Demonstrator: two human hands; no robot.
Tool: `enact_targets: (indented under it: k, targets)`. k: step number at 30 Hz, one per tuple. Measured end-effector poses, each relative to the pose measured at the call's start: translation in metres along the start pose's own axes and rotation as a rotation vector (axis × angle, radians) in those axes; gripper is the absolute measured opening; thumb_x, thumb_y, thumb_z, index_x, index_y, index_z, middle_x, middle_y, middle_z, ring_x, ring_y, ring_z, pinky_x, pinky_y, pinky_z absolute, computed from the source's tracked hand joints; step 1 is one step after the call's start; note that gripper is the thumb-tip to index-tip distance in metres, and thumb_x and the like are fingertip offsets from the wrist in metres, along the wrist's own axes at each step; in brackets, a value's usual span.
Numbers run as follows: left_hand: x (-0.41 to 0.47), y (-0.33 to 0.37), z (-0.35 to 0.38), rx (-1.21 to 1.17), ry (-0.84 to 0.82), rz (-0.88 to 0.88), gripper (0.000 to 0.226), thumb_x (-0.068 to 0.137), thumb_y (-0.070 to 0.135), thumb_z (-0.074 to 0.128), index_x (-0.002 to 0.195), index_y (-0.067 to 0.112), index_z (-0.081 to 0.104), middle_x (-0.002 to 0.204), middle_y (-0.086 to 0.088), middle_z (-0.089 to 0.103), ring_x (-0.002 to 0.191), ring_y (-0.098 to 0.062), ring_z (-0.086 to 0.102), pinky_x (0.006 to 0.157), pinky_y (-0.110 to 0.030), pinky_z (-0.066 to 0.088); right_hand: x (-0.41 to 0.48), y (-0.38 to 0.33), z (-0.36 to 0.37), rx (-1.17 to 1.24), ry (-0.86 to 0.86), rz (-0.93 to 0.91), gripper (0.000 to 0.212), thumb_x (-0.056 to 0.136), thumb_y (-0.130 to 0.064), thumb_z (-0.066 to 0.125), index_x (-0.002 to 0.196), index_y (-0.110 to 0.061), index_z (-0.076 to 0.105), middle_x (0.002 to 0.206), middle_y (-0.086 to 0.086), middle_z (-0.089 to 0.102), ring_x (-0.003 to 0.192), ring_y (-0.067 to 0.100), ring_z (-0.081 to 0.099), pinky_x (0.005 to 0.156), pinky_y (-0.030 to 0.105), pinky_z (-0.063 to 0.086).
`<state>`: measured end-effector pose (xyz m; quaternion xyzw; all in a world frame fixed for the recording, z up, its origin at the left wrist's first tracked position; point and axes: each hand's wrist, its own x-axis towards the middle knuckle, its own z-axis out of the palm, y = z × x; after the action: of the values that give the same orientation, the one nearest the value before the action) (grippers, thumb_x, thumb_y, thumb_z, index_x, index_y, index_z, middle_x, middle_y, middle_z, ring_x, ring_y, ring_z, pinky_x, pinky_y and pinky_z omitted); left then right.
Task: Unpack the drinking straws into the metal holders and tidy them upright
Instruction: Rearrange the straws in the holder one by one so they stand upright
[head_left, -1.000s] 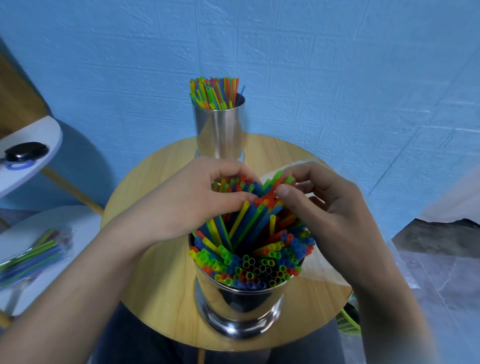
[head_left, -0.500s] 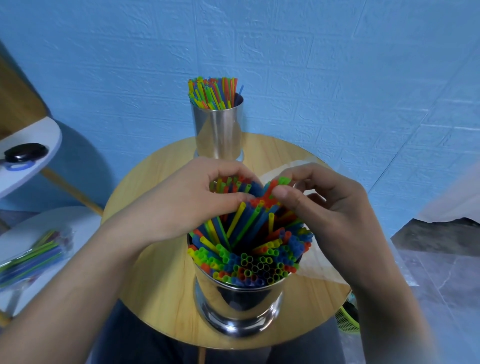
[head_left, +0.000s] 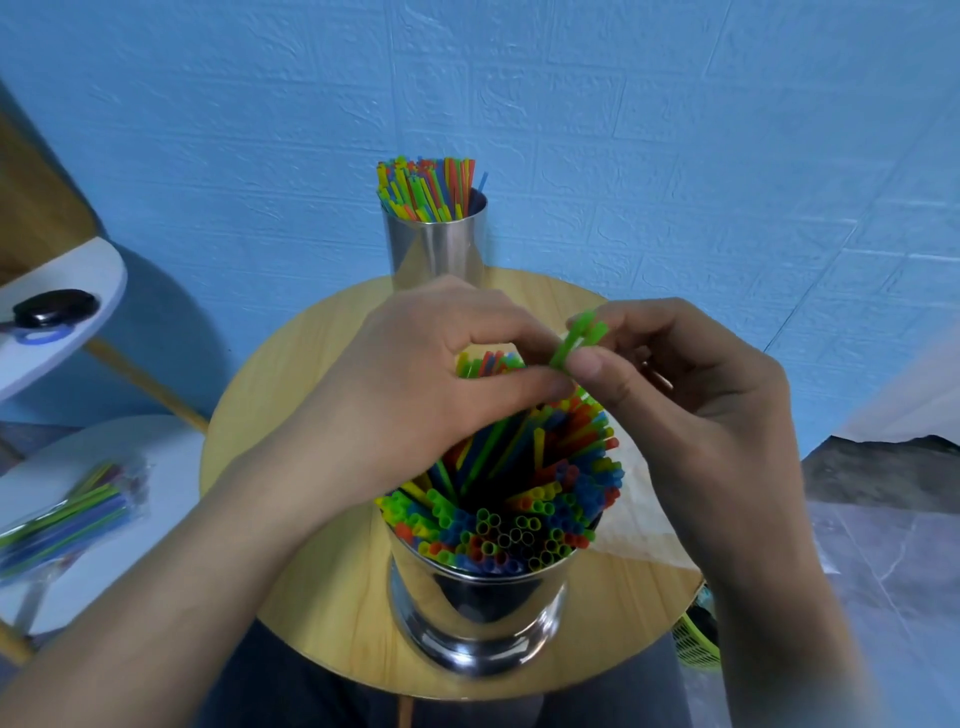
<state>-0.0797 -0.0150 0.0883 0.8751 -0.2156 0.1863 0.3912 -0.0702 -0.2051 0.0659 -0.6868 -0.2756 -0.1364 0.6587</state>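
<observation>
A shiny metal holder (head_left: 478, 613) stands at the near edge of the round wooden table (head_left: 291, 405), packed with coloured straws (head_left: 519, 525). My left hand (head_left: 415, 379) curls round a bunch of the far straws and holds them together. My right hand (head_left: 670, 395) pinches two or three green straws (head_left: 579, 340) between thumb and fingers, their tips lifted above the rest. A second metal holder (head_left: 436, 249) full of straws (head_left: 426, 189) stands upright at the table's far edge by the wall.
A clear bag of straws (head_left: 67, 514) lies on a white side table at the left. Above it a white shelf (head_left: 78, 291) carries a black object (head_left: 52, 309). An empty clear wrapper (head_left: 644, 525) lies on the table under my right hand. A blue wall stands close behind.
My right hand has drawn a few green straws up out of the bunch and lifted them to the right. My left hand keeps its hold on the far straws.
</observation>
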Motion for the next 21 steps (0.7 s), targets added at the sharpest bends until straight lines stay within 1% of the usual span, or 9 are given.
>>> enact_targets:
  k: [2,5,8,10,14,15,18,19,21]
  targets:
    - [0.002,0.002,-0.005,-0.127,0.059,-0.011,0.006,0.084,0.036,0.078,0.090,0.035,0.076,0.089,0.013,0.074,0.090,-0.005,0.068,0.082,-0.023,0.051,0.000,0.001,0.000,-0.005,0.006,0.009,0.014,0.087,-0.027,0.076,0.100,-0.032,0.074,0.084,0.001,0.068,0.080,0.035,0.056,0.071,0.048,0.050]
    - [0.007,0.002,-0.015,-0.439,0.247,-0.051,0.006,0.086,0.021,0.078,0.089,0.026,0.075,0.086,0.008,0.077,0.074,-0.006,0.068,0.072,-0.025,0.055,-0.001,0.004,-0.002,-0.063,0.013,0.036,0.016,0.088,-0.032,0.075,0.104,-0.030,0.073,0.084,-0.004,0.063,0.078,0.027,0.055,0.071,0.038,0.050]
    - [0.010,-0.001,-0.024,-0.655,0.460,-0.088,0.016,0.092,0.019,0.070,0.081,0.029,0.076,0.083,0.010,0.075,0.066,-0.009,0.066,0.069,-0.027,0.054,0.000,0.008,-0.003,-0.131,0.002,0.078,0.018,0.089,-0.038,0.075,0.106,-0.036,0.072,0.094,-0.006,0.066,0.081,0.020,0.057,0.071,0.037,0.052]
    - [0.010,-0.002,-0.026,-0.787,0.525,-0.146,0.018,0.098,0.018,0.064,0.082,0.026,0.071,0.082,0.009,0.073,0.066,-0.010,0.066,0.069,-0.026,0.055,0.001,0.011,-0.004,-0.157,-0.051,0.112,0.020,0.089,-0.045,0.072,0.108,-0.041,0.072,0.099,-0.009,0.068,0.085,0.017,0.061,0.072,0.042,0.055]
    - [0.008,-0.002,-0.019,-0.937,0.526,-0.294,0.008,0.088,0.025,0.065,0.086,0.021,0.059,0.078,0.009,0.071,0.067,-0.010,0.068,0.067,-0.020,0.056,-0.001,0.014,-0.002,-0.131,-0.119,0.098,0.009,0.092,-0.041,0.073,0.101,-0.040,0.075,0.095,-0.004,0.071,0.091,0.031,0.067,0.075,0.054,0.056]
    - [0.008,-0.003,-0.017,-0.948,0.518,-0.332,0.010,0.084,0.026,0.066,0.086,0.020,0.059,0.078,0.008,0.071,0.068,-0.010,0.069,0.067,-0.020,0.056,-0.002,0.013,-0.002,-0.102,-0.084,0.086,0.007,0.093,-0.035,0.074,0.099,-0.037,0.076,0.092,-0.004,0.073,0.088,0.029,0.068,0.075,0.050,0.057]
    - [0.005,-0.007,-0.010,-0.931,0.427,-0.418,0.007,0.080,0.027,0.067,0.082,0.021,0.067,0.081,0.003,0.072,0.077,-0.013,0.072,0.073,-0.022,0.058,0.000,0.007,-0.003,0.076,0.050,0.060,0.014,0.088,-0.024,0.070,0.099,-0.019,0.077,0.081,-0.004,0.076,0.075,0.005,0.067,0.070,0.020,0.051]
    - [0.004,-0.008,-0.008,-0.920,0.379,-0.444,0.007,0.080,0.028,0.067,0.080,0.023,0.071,0.083,0.003,0.073,0.082,-0.013,0.072,0.077,-0.023,0.057,0.001,0.006,-0.004,0.144,0.074,0.052,0.016,0.087,-0.025,0.070,0.100,-0.018,0.077,0.081,-0.002,0.077,0.075,0.003,0.066,0.071,0.018,0.049]
    - [0.003,-0.009,-0.006,-0.874,0.285,-0.507,0.010,0.078,0.032,0.068,0.080,0.024,0.074,0.087,0.005,0.075,0.088,-0.012,0.070,0.085,-0.026,0.050,0.001,0.007,-0.005,0.249,0.117,0.048,0.019,0.086,-0.033,0.070,0.100,-0.024,0.080,0.083,0.003,0.077,0.079,0.012,0.064,0.072,0.025,0.045]
